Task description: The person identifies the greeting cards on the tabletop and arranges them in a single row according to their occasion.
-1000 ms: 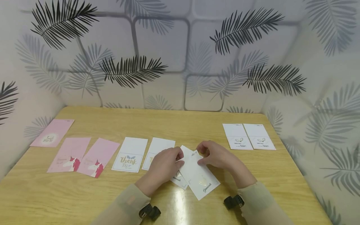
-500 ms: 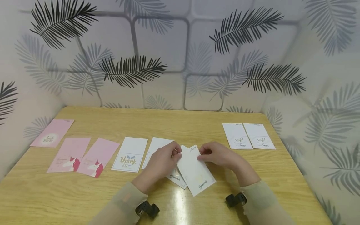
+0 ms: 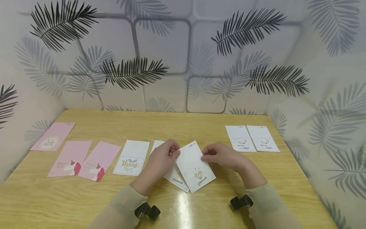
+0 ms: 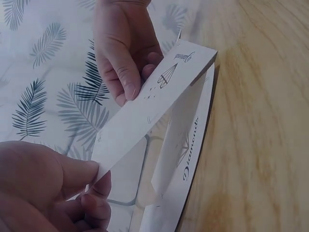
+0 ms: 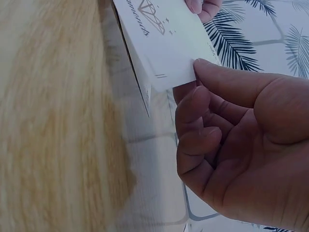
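A white card with a gold diamond drawing and "Diamonds" lettering [image 3: 194, 162] is held tilted, raised off the table at least in part. My left hand [image 3: 161, 160] pinches its left edge between thumb and fingers. On the opposite edge, my right hand [image 3: 223, 158] pinches it too, thumb on the printed face in the right wrist view. Beneath and to the left, a second Diamonds card [image 4: 186, 159] lies on the table, partly covered by the held card and my left hand. Behind my left hand, a white card [image 3: 155, 144] is mostly hidden.
Left on the wooden table [image 3: 100, 203] lie a white "Thank you" card [image 3: 131, 157], two pink unicorn cards [image 3: 70, 157] and a pink card with a pale round print [image 3: 52, 136]. Two white heart cards [image 3: 241, 138] lie at the back right. A leaf-patterned cloth [image 3: 177, 47] surrounds the table.
Both hands have shifted the held Diamonds card left and slightly up toward the back, and its gold diamond shows more clearly. The other cards have stayed put.
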{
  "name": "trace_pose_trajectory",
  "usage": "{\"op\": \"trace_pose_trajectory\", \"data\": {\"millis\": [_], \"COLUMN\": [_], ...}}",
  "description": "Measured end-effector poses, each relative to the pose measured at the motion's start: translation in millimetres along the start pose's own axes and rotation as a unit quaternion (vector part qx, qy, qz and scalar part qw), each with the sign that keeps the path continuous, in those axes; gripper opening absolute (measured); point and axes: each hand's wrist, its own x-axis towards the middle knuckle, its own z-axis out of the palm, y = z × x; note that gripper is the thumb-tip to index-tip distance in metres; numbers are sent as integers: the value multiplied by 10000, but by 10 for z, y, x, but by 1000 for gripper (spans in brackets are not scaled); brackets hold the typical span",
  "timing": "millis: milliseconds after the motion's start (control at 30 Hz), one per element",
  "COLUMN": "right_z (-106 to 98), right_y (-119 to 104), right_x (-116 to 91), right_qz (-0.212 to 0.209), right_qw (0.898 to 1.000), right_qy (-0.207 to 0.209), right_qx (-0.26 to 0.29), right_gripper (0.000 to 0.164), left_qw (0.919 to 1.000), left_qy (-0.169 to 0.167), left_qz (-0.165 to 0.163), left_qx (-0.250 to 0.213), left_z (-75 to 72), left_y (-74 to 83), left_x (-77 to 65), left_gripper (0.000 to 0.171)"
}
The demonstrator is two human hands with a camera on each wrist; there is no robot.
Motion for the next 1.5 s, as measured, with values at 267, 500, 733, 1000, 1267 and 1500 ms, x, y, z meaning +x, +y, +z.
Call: {"op": "trace_pose_trajectory", "data": {"millis": [267, 500, 733, 1000, 1267, 1500], "right_z": [-26, -50, -78, -112, -120, -173], "right_y": [-20, -29, -41, -41, -38, -38], "right_x": [9, 5, -29, -59, -30, -13], "right_qz": [40, 3, 47, 27, 212, 340], "right_qw": [9995, 9966, 9929, 9898, 9871, 9843], "right_qy": [269, 810, 1162, 1311, 1462, 1621], "right_qx": [168, 128, 245, 564, 618, 616], "right_gripper": [11, 13, 16, 22, 23, 28], "left_qw": [9987, 9981, 9991, 9994, 9991, 9993], "left_qy": [88, 191, 202, 215, 118, 219], "left_qz": [-276, -262, -186, 14, 45, 123], "left_qx": [-431, -524, -332, -271, -405, -279], "left_z": [-34, -36, 35, 101, 148, 192], "left_y": [-25, -34, 5, 38, 111, 169], "left_x": [5, -27, -51, -20, 25, 120], "left_gripper": [26, 22, 10, 7, 9, 6]}}
